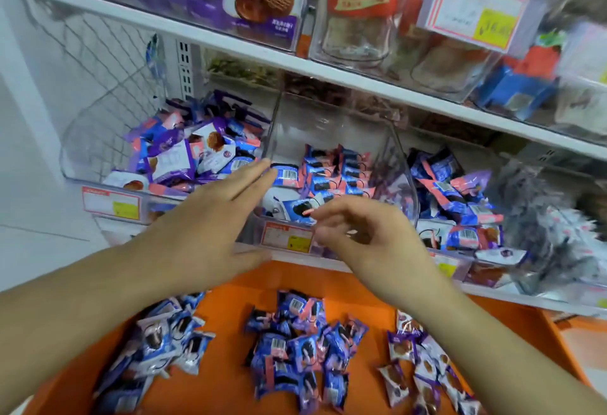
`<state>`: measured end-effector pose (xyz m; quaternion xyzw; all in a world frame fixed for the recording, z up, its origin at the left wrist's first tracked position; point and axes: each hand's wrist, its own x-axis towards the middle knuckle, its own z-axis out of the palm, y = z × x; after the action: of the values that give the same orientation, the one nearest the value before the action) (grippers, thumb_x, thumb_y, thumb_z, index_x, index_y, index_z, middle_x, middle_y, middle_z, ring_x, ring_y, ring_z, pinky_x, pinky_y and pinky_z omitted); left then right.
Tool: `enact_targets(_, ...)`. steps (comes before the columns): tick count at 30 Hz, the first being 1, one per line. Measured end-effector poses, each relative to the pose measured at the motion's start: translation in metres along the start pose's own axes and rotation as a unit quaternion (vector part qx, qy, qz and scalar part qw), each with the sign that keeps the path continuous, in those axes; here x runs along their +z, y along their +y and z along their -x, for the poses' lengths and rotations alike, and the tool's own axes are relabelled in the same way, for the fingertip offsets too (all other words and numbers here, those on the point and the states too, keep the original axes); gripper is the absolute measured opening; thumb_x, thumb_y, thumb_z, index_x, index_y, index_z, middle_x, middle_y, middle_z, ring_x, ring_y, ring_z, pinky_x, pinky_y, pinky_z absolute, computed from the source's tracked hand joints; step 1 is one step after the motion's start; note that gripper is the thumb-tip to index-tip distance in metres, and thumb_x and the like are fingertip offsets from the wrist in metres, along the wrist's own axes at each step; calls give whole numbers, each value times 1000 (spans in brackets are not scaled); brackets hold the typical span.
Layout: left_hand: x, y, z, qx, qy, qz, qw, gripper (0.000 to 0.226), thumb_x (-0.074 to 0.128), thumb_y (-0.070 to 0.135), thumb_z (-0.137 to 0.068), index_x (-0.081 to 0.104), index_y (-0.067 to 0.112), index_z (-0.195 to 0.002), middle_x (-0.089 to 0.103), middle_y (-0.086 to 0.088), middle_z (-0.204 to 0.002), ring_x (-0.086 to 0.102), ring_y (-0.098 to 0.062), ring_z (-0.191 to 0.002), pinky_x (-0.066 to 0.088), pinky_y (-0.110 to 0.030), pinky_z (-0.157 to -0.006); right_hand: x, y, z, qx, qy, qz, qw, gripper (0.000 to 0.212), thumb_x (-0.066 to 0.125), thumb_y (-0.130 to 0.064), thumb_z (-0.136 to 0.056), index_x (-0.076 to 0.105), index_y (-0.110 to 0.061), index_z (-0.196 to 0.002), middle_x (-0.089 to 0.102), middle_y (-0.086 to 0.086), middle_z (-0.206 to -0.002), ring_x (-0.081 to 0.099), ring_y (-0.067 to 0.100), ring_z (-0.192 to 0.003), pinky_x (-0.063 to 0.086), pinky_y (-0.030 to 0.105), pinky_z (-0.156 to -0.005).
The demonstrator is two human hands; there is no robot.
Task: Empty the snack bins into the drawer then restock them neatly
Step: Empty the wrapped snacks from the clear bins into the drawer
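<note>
Both hands hover at the middle bin (331,165), left hand (210,214) flat, right hand (358,234) loosely curled and empty; restocking seems underway, drawer (230,286) packets at 6 o'clock next.

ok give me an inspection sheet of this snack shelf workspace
surface: orange drawer pulled open below the white shelf.
job's things: middle clear bin partly filled with neat rows of blue-pink cookie packets; left bin heaped with mixed packets; right bin loosely filled; three packet piles in the drawer.
clutter: nothing seen.
grippers: left hand open, fingers straight toward the middle bin; right hand loosely curled, holding nothing visible.
cables: nothing seen.
surroundings: upper shelf carries clear bins of other snacks and a price label.
</note>
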<state>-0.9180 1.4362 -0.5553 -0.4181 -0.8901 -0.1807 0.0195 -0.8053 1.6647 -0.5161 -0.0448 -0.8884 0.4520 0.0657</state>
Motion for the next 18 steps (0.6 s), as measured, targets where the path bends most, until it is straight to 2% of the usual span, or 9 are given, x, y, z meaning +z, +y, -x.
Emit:
enact_targets(2, 1, -2, -2, 11, 22, -3, 1000, 114, 71, 64, -86, -6, 35, -165, -13, 18, -171, -2, 4, -149, 6, -22, -118, -6, -7, -33, -35, 21, 86, 995, 18, 75, -14, -94, 74, -26, -108, 74, -11, -95, 68, 0, -88, 49, 12, -75)
enact_targets(4, 2, -3, -6, 15, 33, -20, 999, 112, 75, 57, -87, -1, 32, -166, -5, 15, -172, 3, 2, -151, 5, -21, -117, -8, -2, -67, -12, -35, 199, 979, 30, 77, -24, -94, 70, -29, -122, 70, -16, -116, 64, -8, -96, 46, 10, -81)
enact_targets(6, 1, -5, -8, 14, 37, -35, 999, 110, 74, 55, -89, -3, 33, -165, -6, 17, -171, -1, 4, -150, 0, -20, -117, -6, 9, -92, 35, -121, 287, 950, 46, 80, -34, -91, 66, -29, -135, 65, -10, -134, 63, 5, -114, 50, 23, -94)
enact_targets(7, 1, -7, -8, 14, 35, -42, 998, 109, 73, 54, -90, -4, 33, -165, -8, 18, -171, -5, 7, -148, -3, -19, -116, -4, 15, -100, 51, -153, 320, 933, 47, 81, -35, -90, 67, -28, -134, 67, -6, -131, 64, 12, -112, 52, 28, -92)
enact_targets(8, -1, -6, -7, 13, 31, -43, 999, 108, 72, 53, -92, -6, 34, -165, -9, 18, -170, -8, 8, -146, -5, -18, -116, -2, 21, -104, 58, -171, 341, 922, 42, 82, -34, -89, 69, -27, -128, 69, -5, -120, 65, 13, -102, 53, 26, -83)
enact_targets(10, -4, -7, -6, 7, 13, -28, 999, 109, 68, 59, -92, -10, 37, -164, -16, 22, -168, -12, 9, -146, -8, -17, -116, -1, 27, -102, 56, -146, 314, 936, 26, 85, -29, -85, 69, -28, -105, 66, -10, -102, 60, 5, -81, 45, 22, -66)
enact_targets(12, -8, -6, -4, -10, -19, 0, 1000, 111, 63, 70, -88, -16, 42, -161, -25, 29, -164, -17, 9, -149, -4, -22, -120, -5, 29, -94, 44, -82, 245, 965, 31, 90, -27, -80, 61, -30, -89, 65, -14, -99, 60, 5, -84, 45, 27, -71)
enact_targets(16, -15, -10, -1, -19, -43, 28, 999, 108, 60, 74, -87, -14, 48, -160, -27, 35, -161, -14, 9, -151, 4, -28, -123, -19, 6, -58, 16, 36, 107, 993, 33, 90, -29, -81, 59, -29, -92, 67, -10, -101, 68, 30, -87, 58, 47, -73)
enact_targets(18, -21, -14, 2, -14, -46, 27, 998, 105, 62, 71, -88, -10, 48, -161, -23, 34, -163, -10, 9, -152, 8, -29, -124, -18, -5, -33, -1, 34, 53, 998, 31, 89, -29, -82, 61, -29, -96, 65, -4, -99, 67, 26, -89, 58, 49, -78)
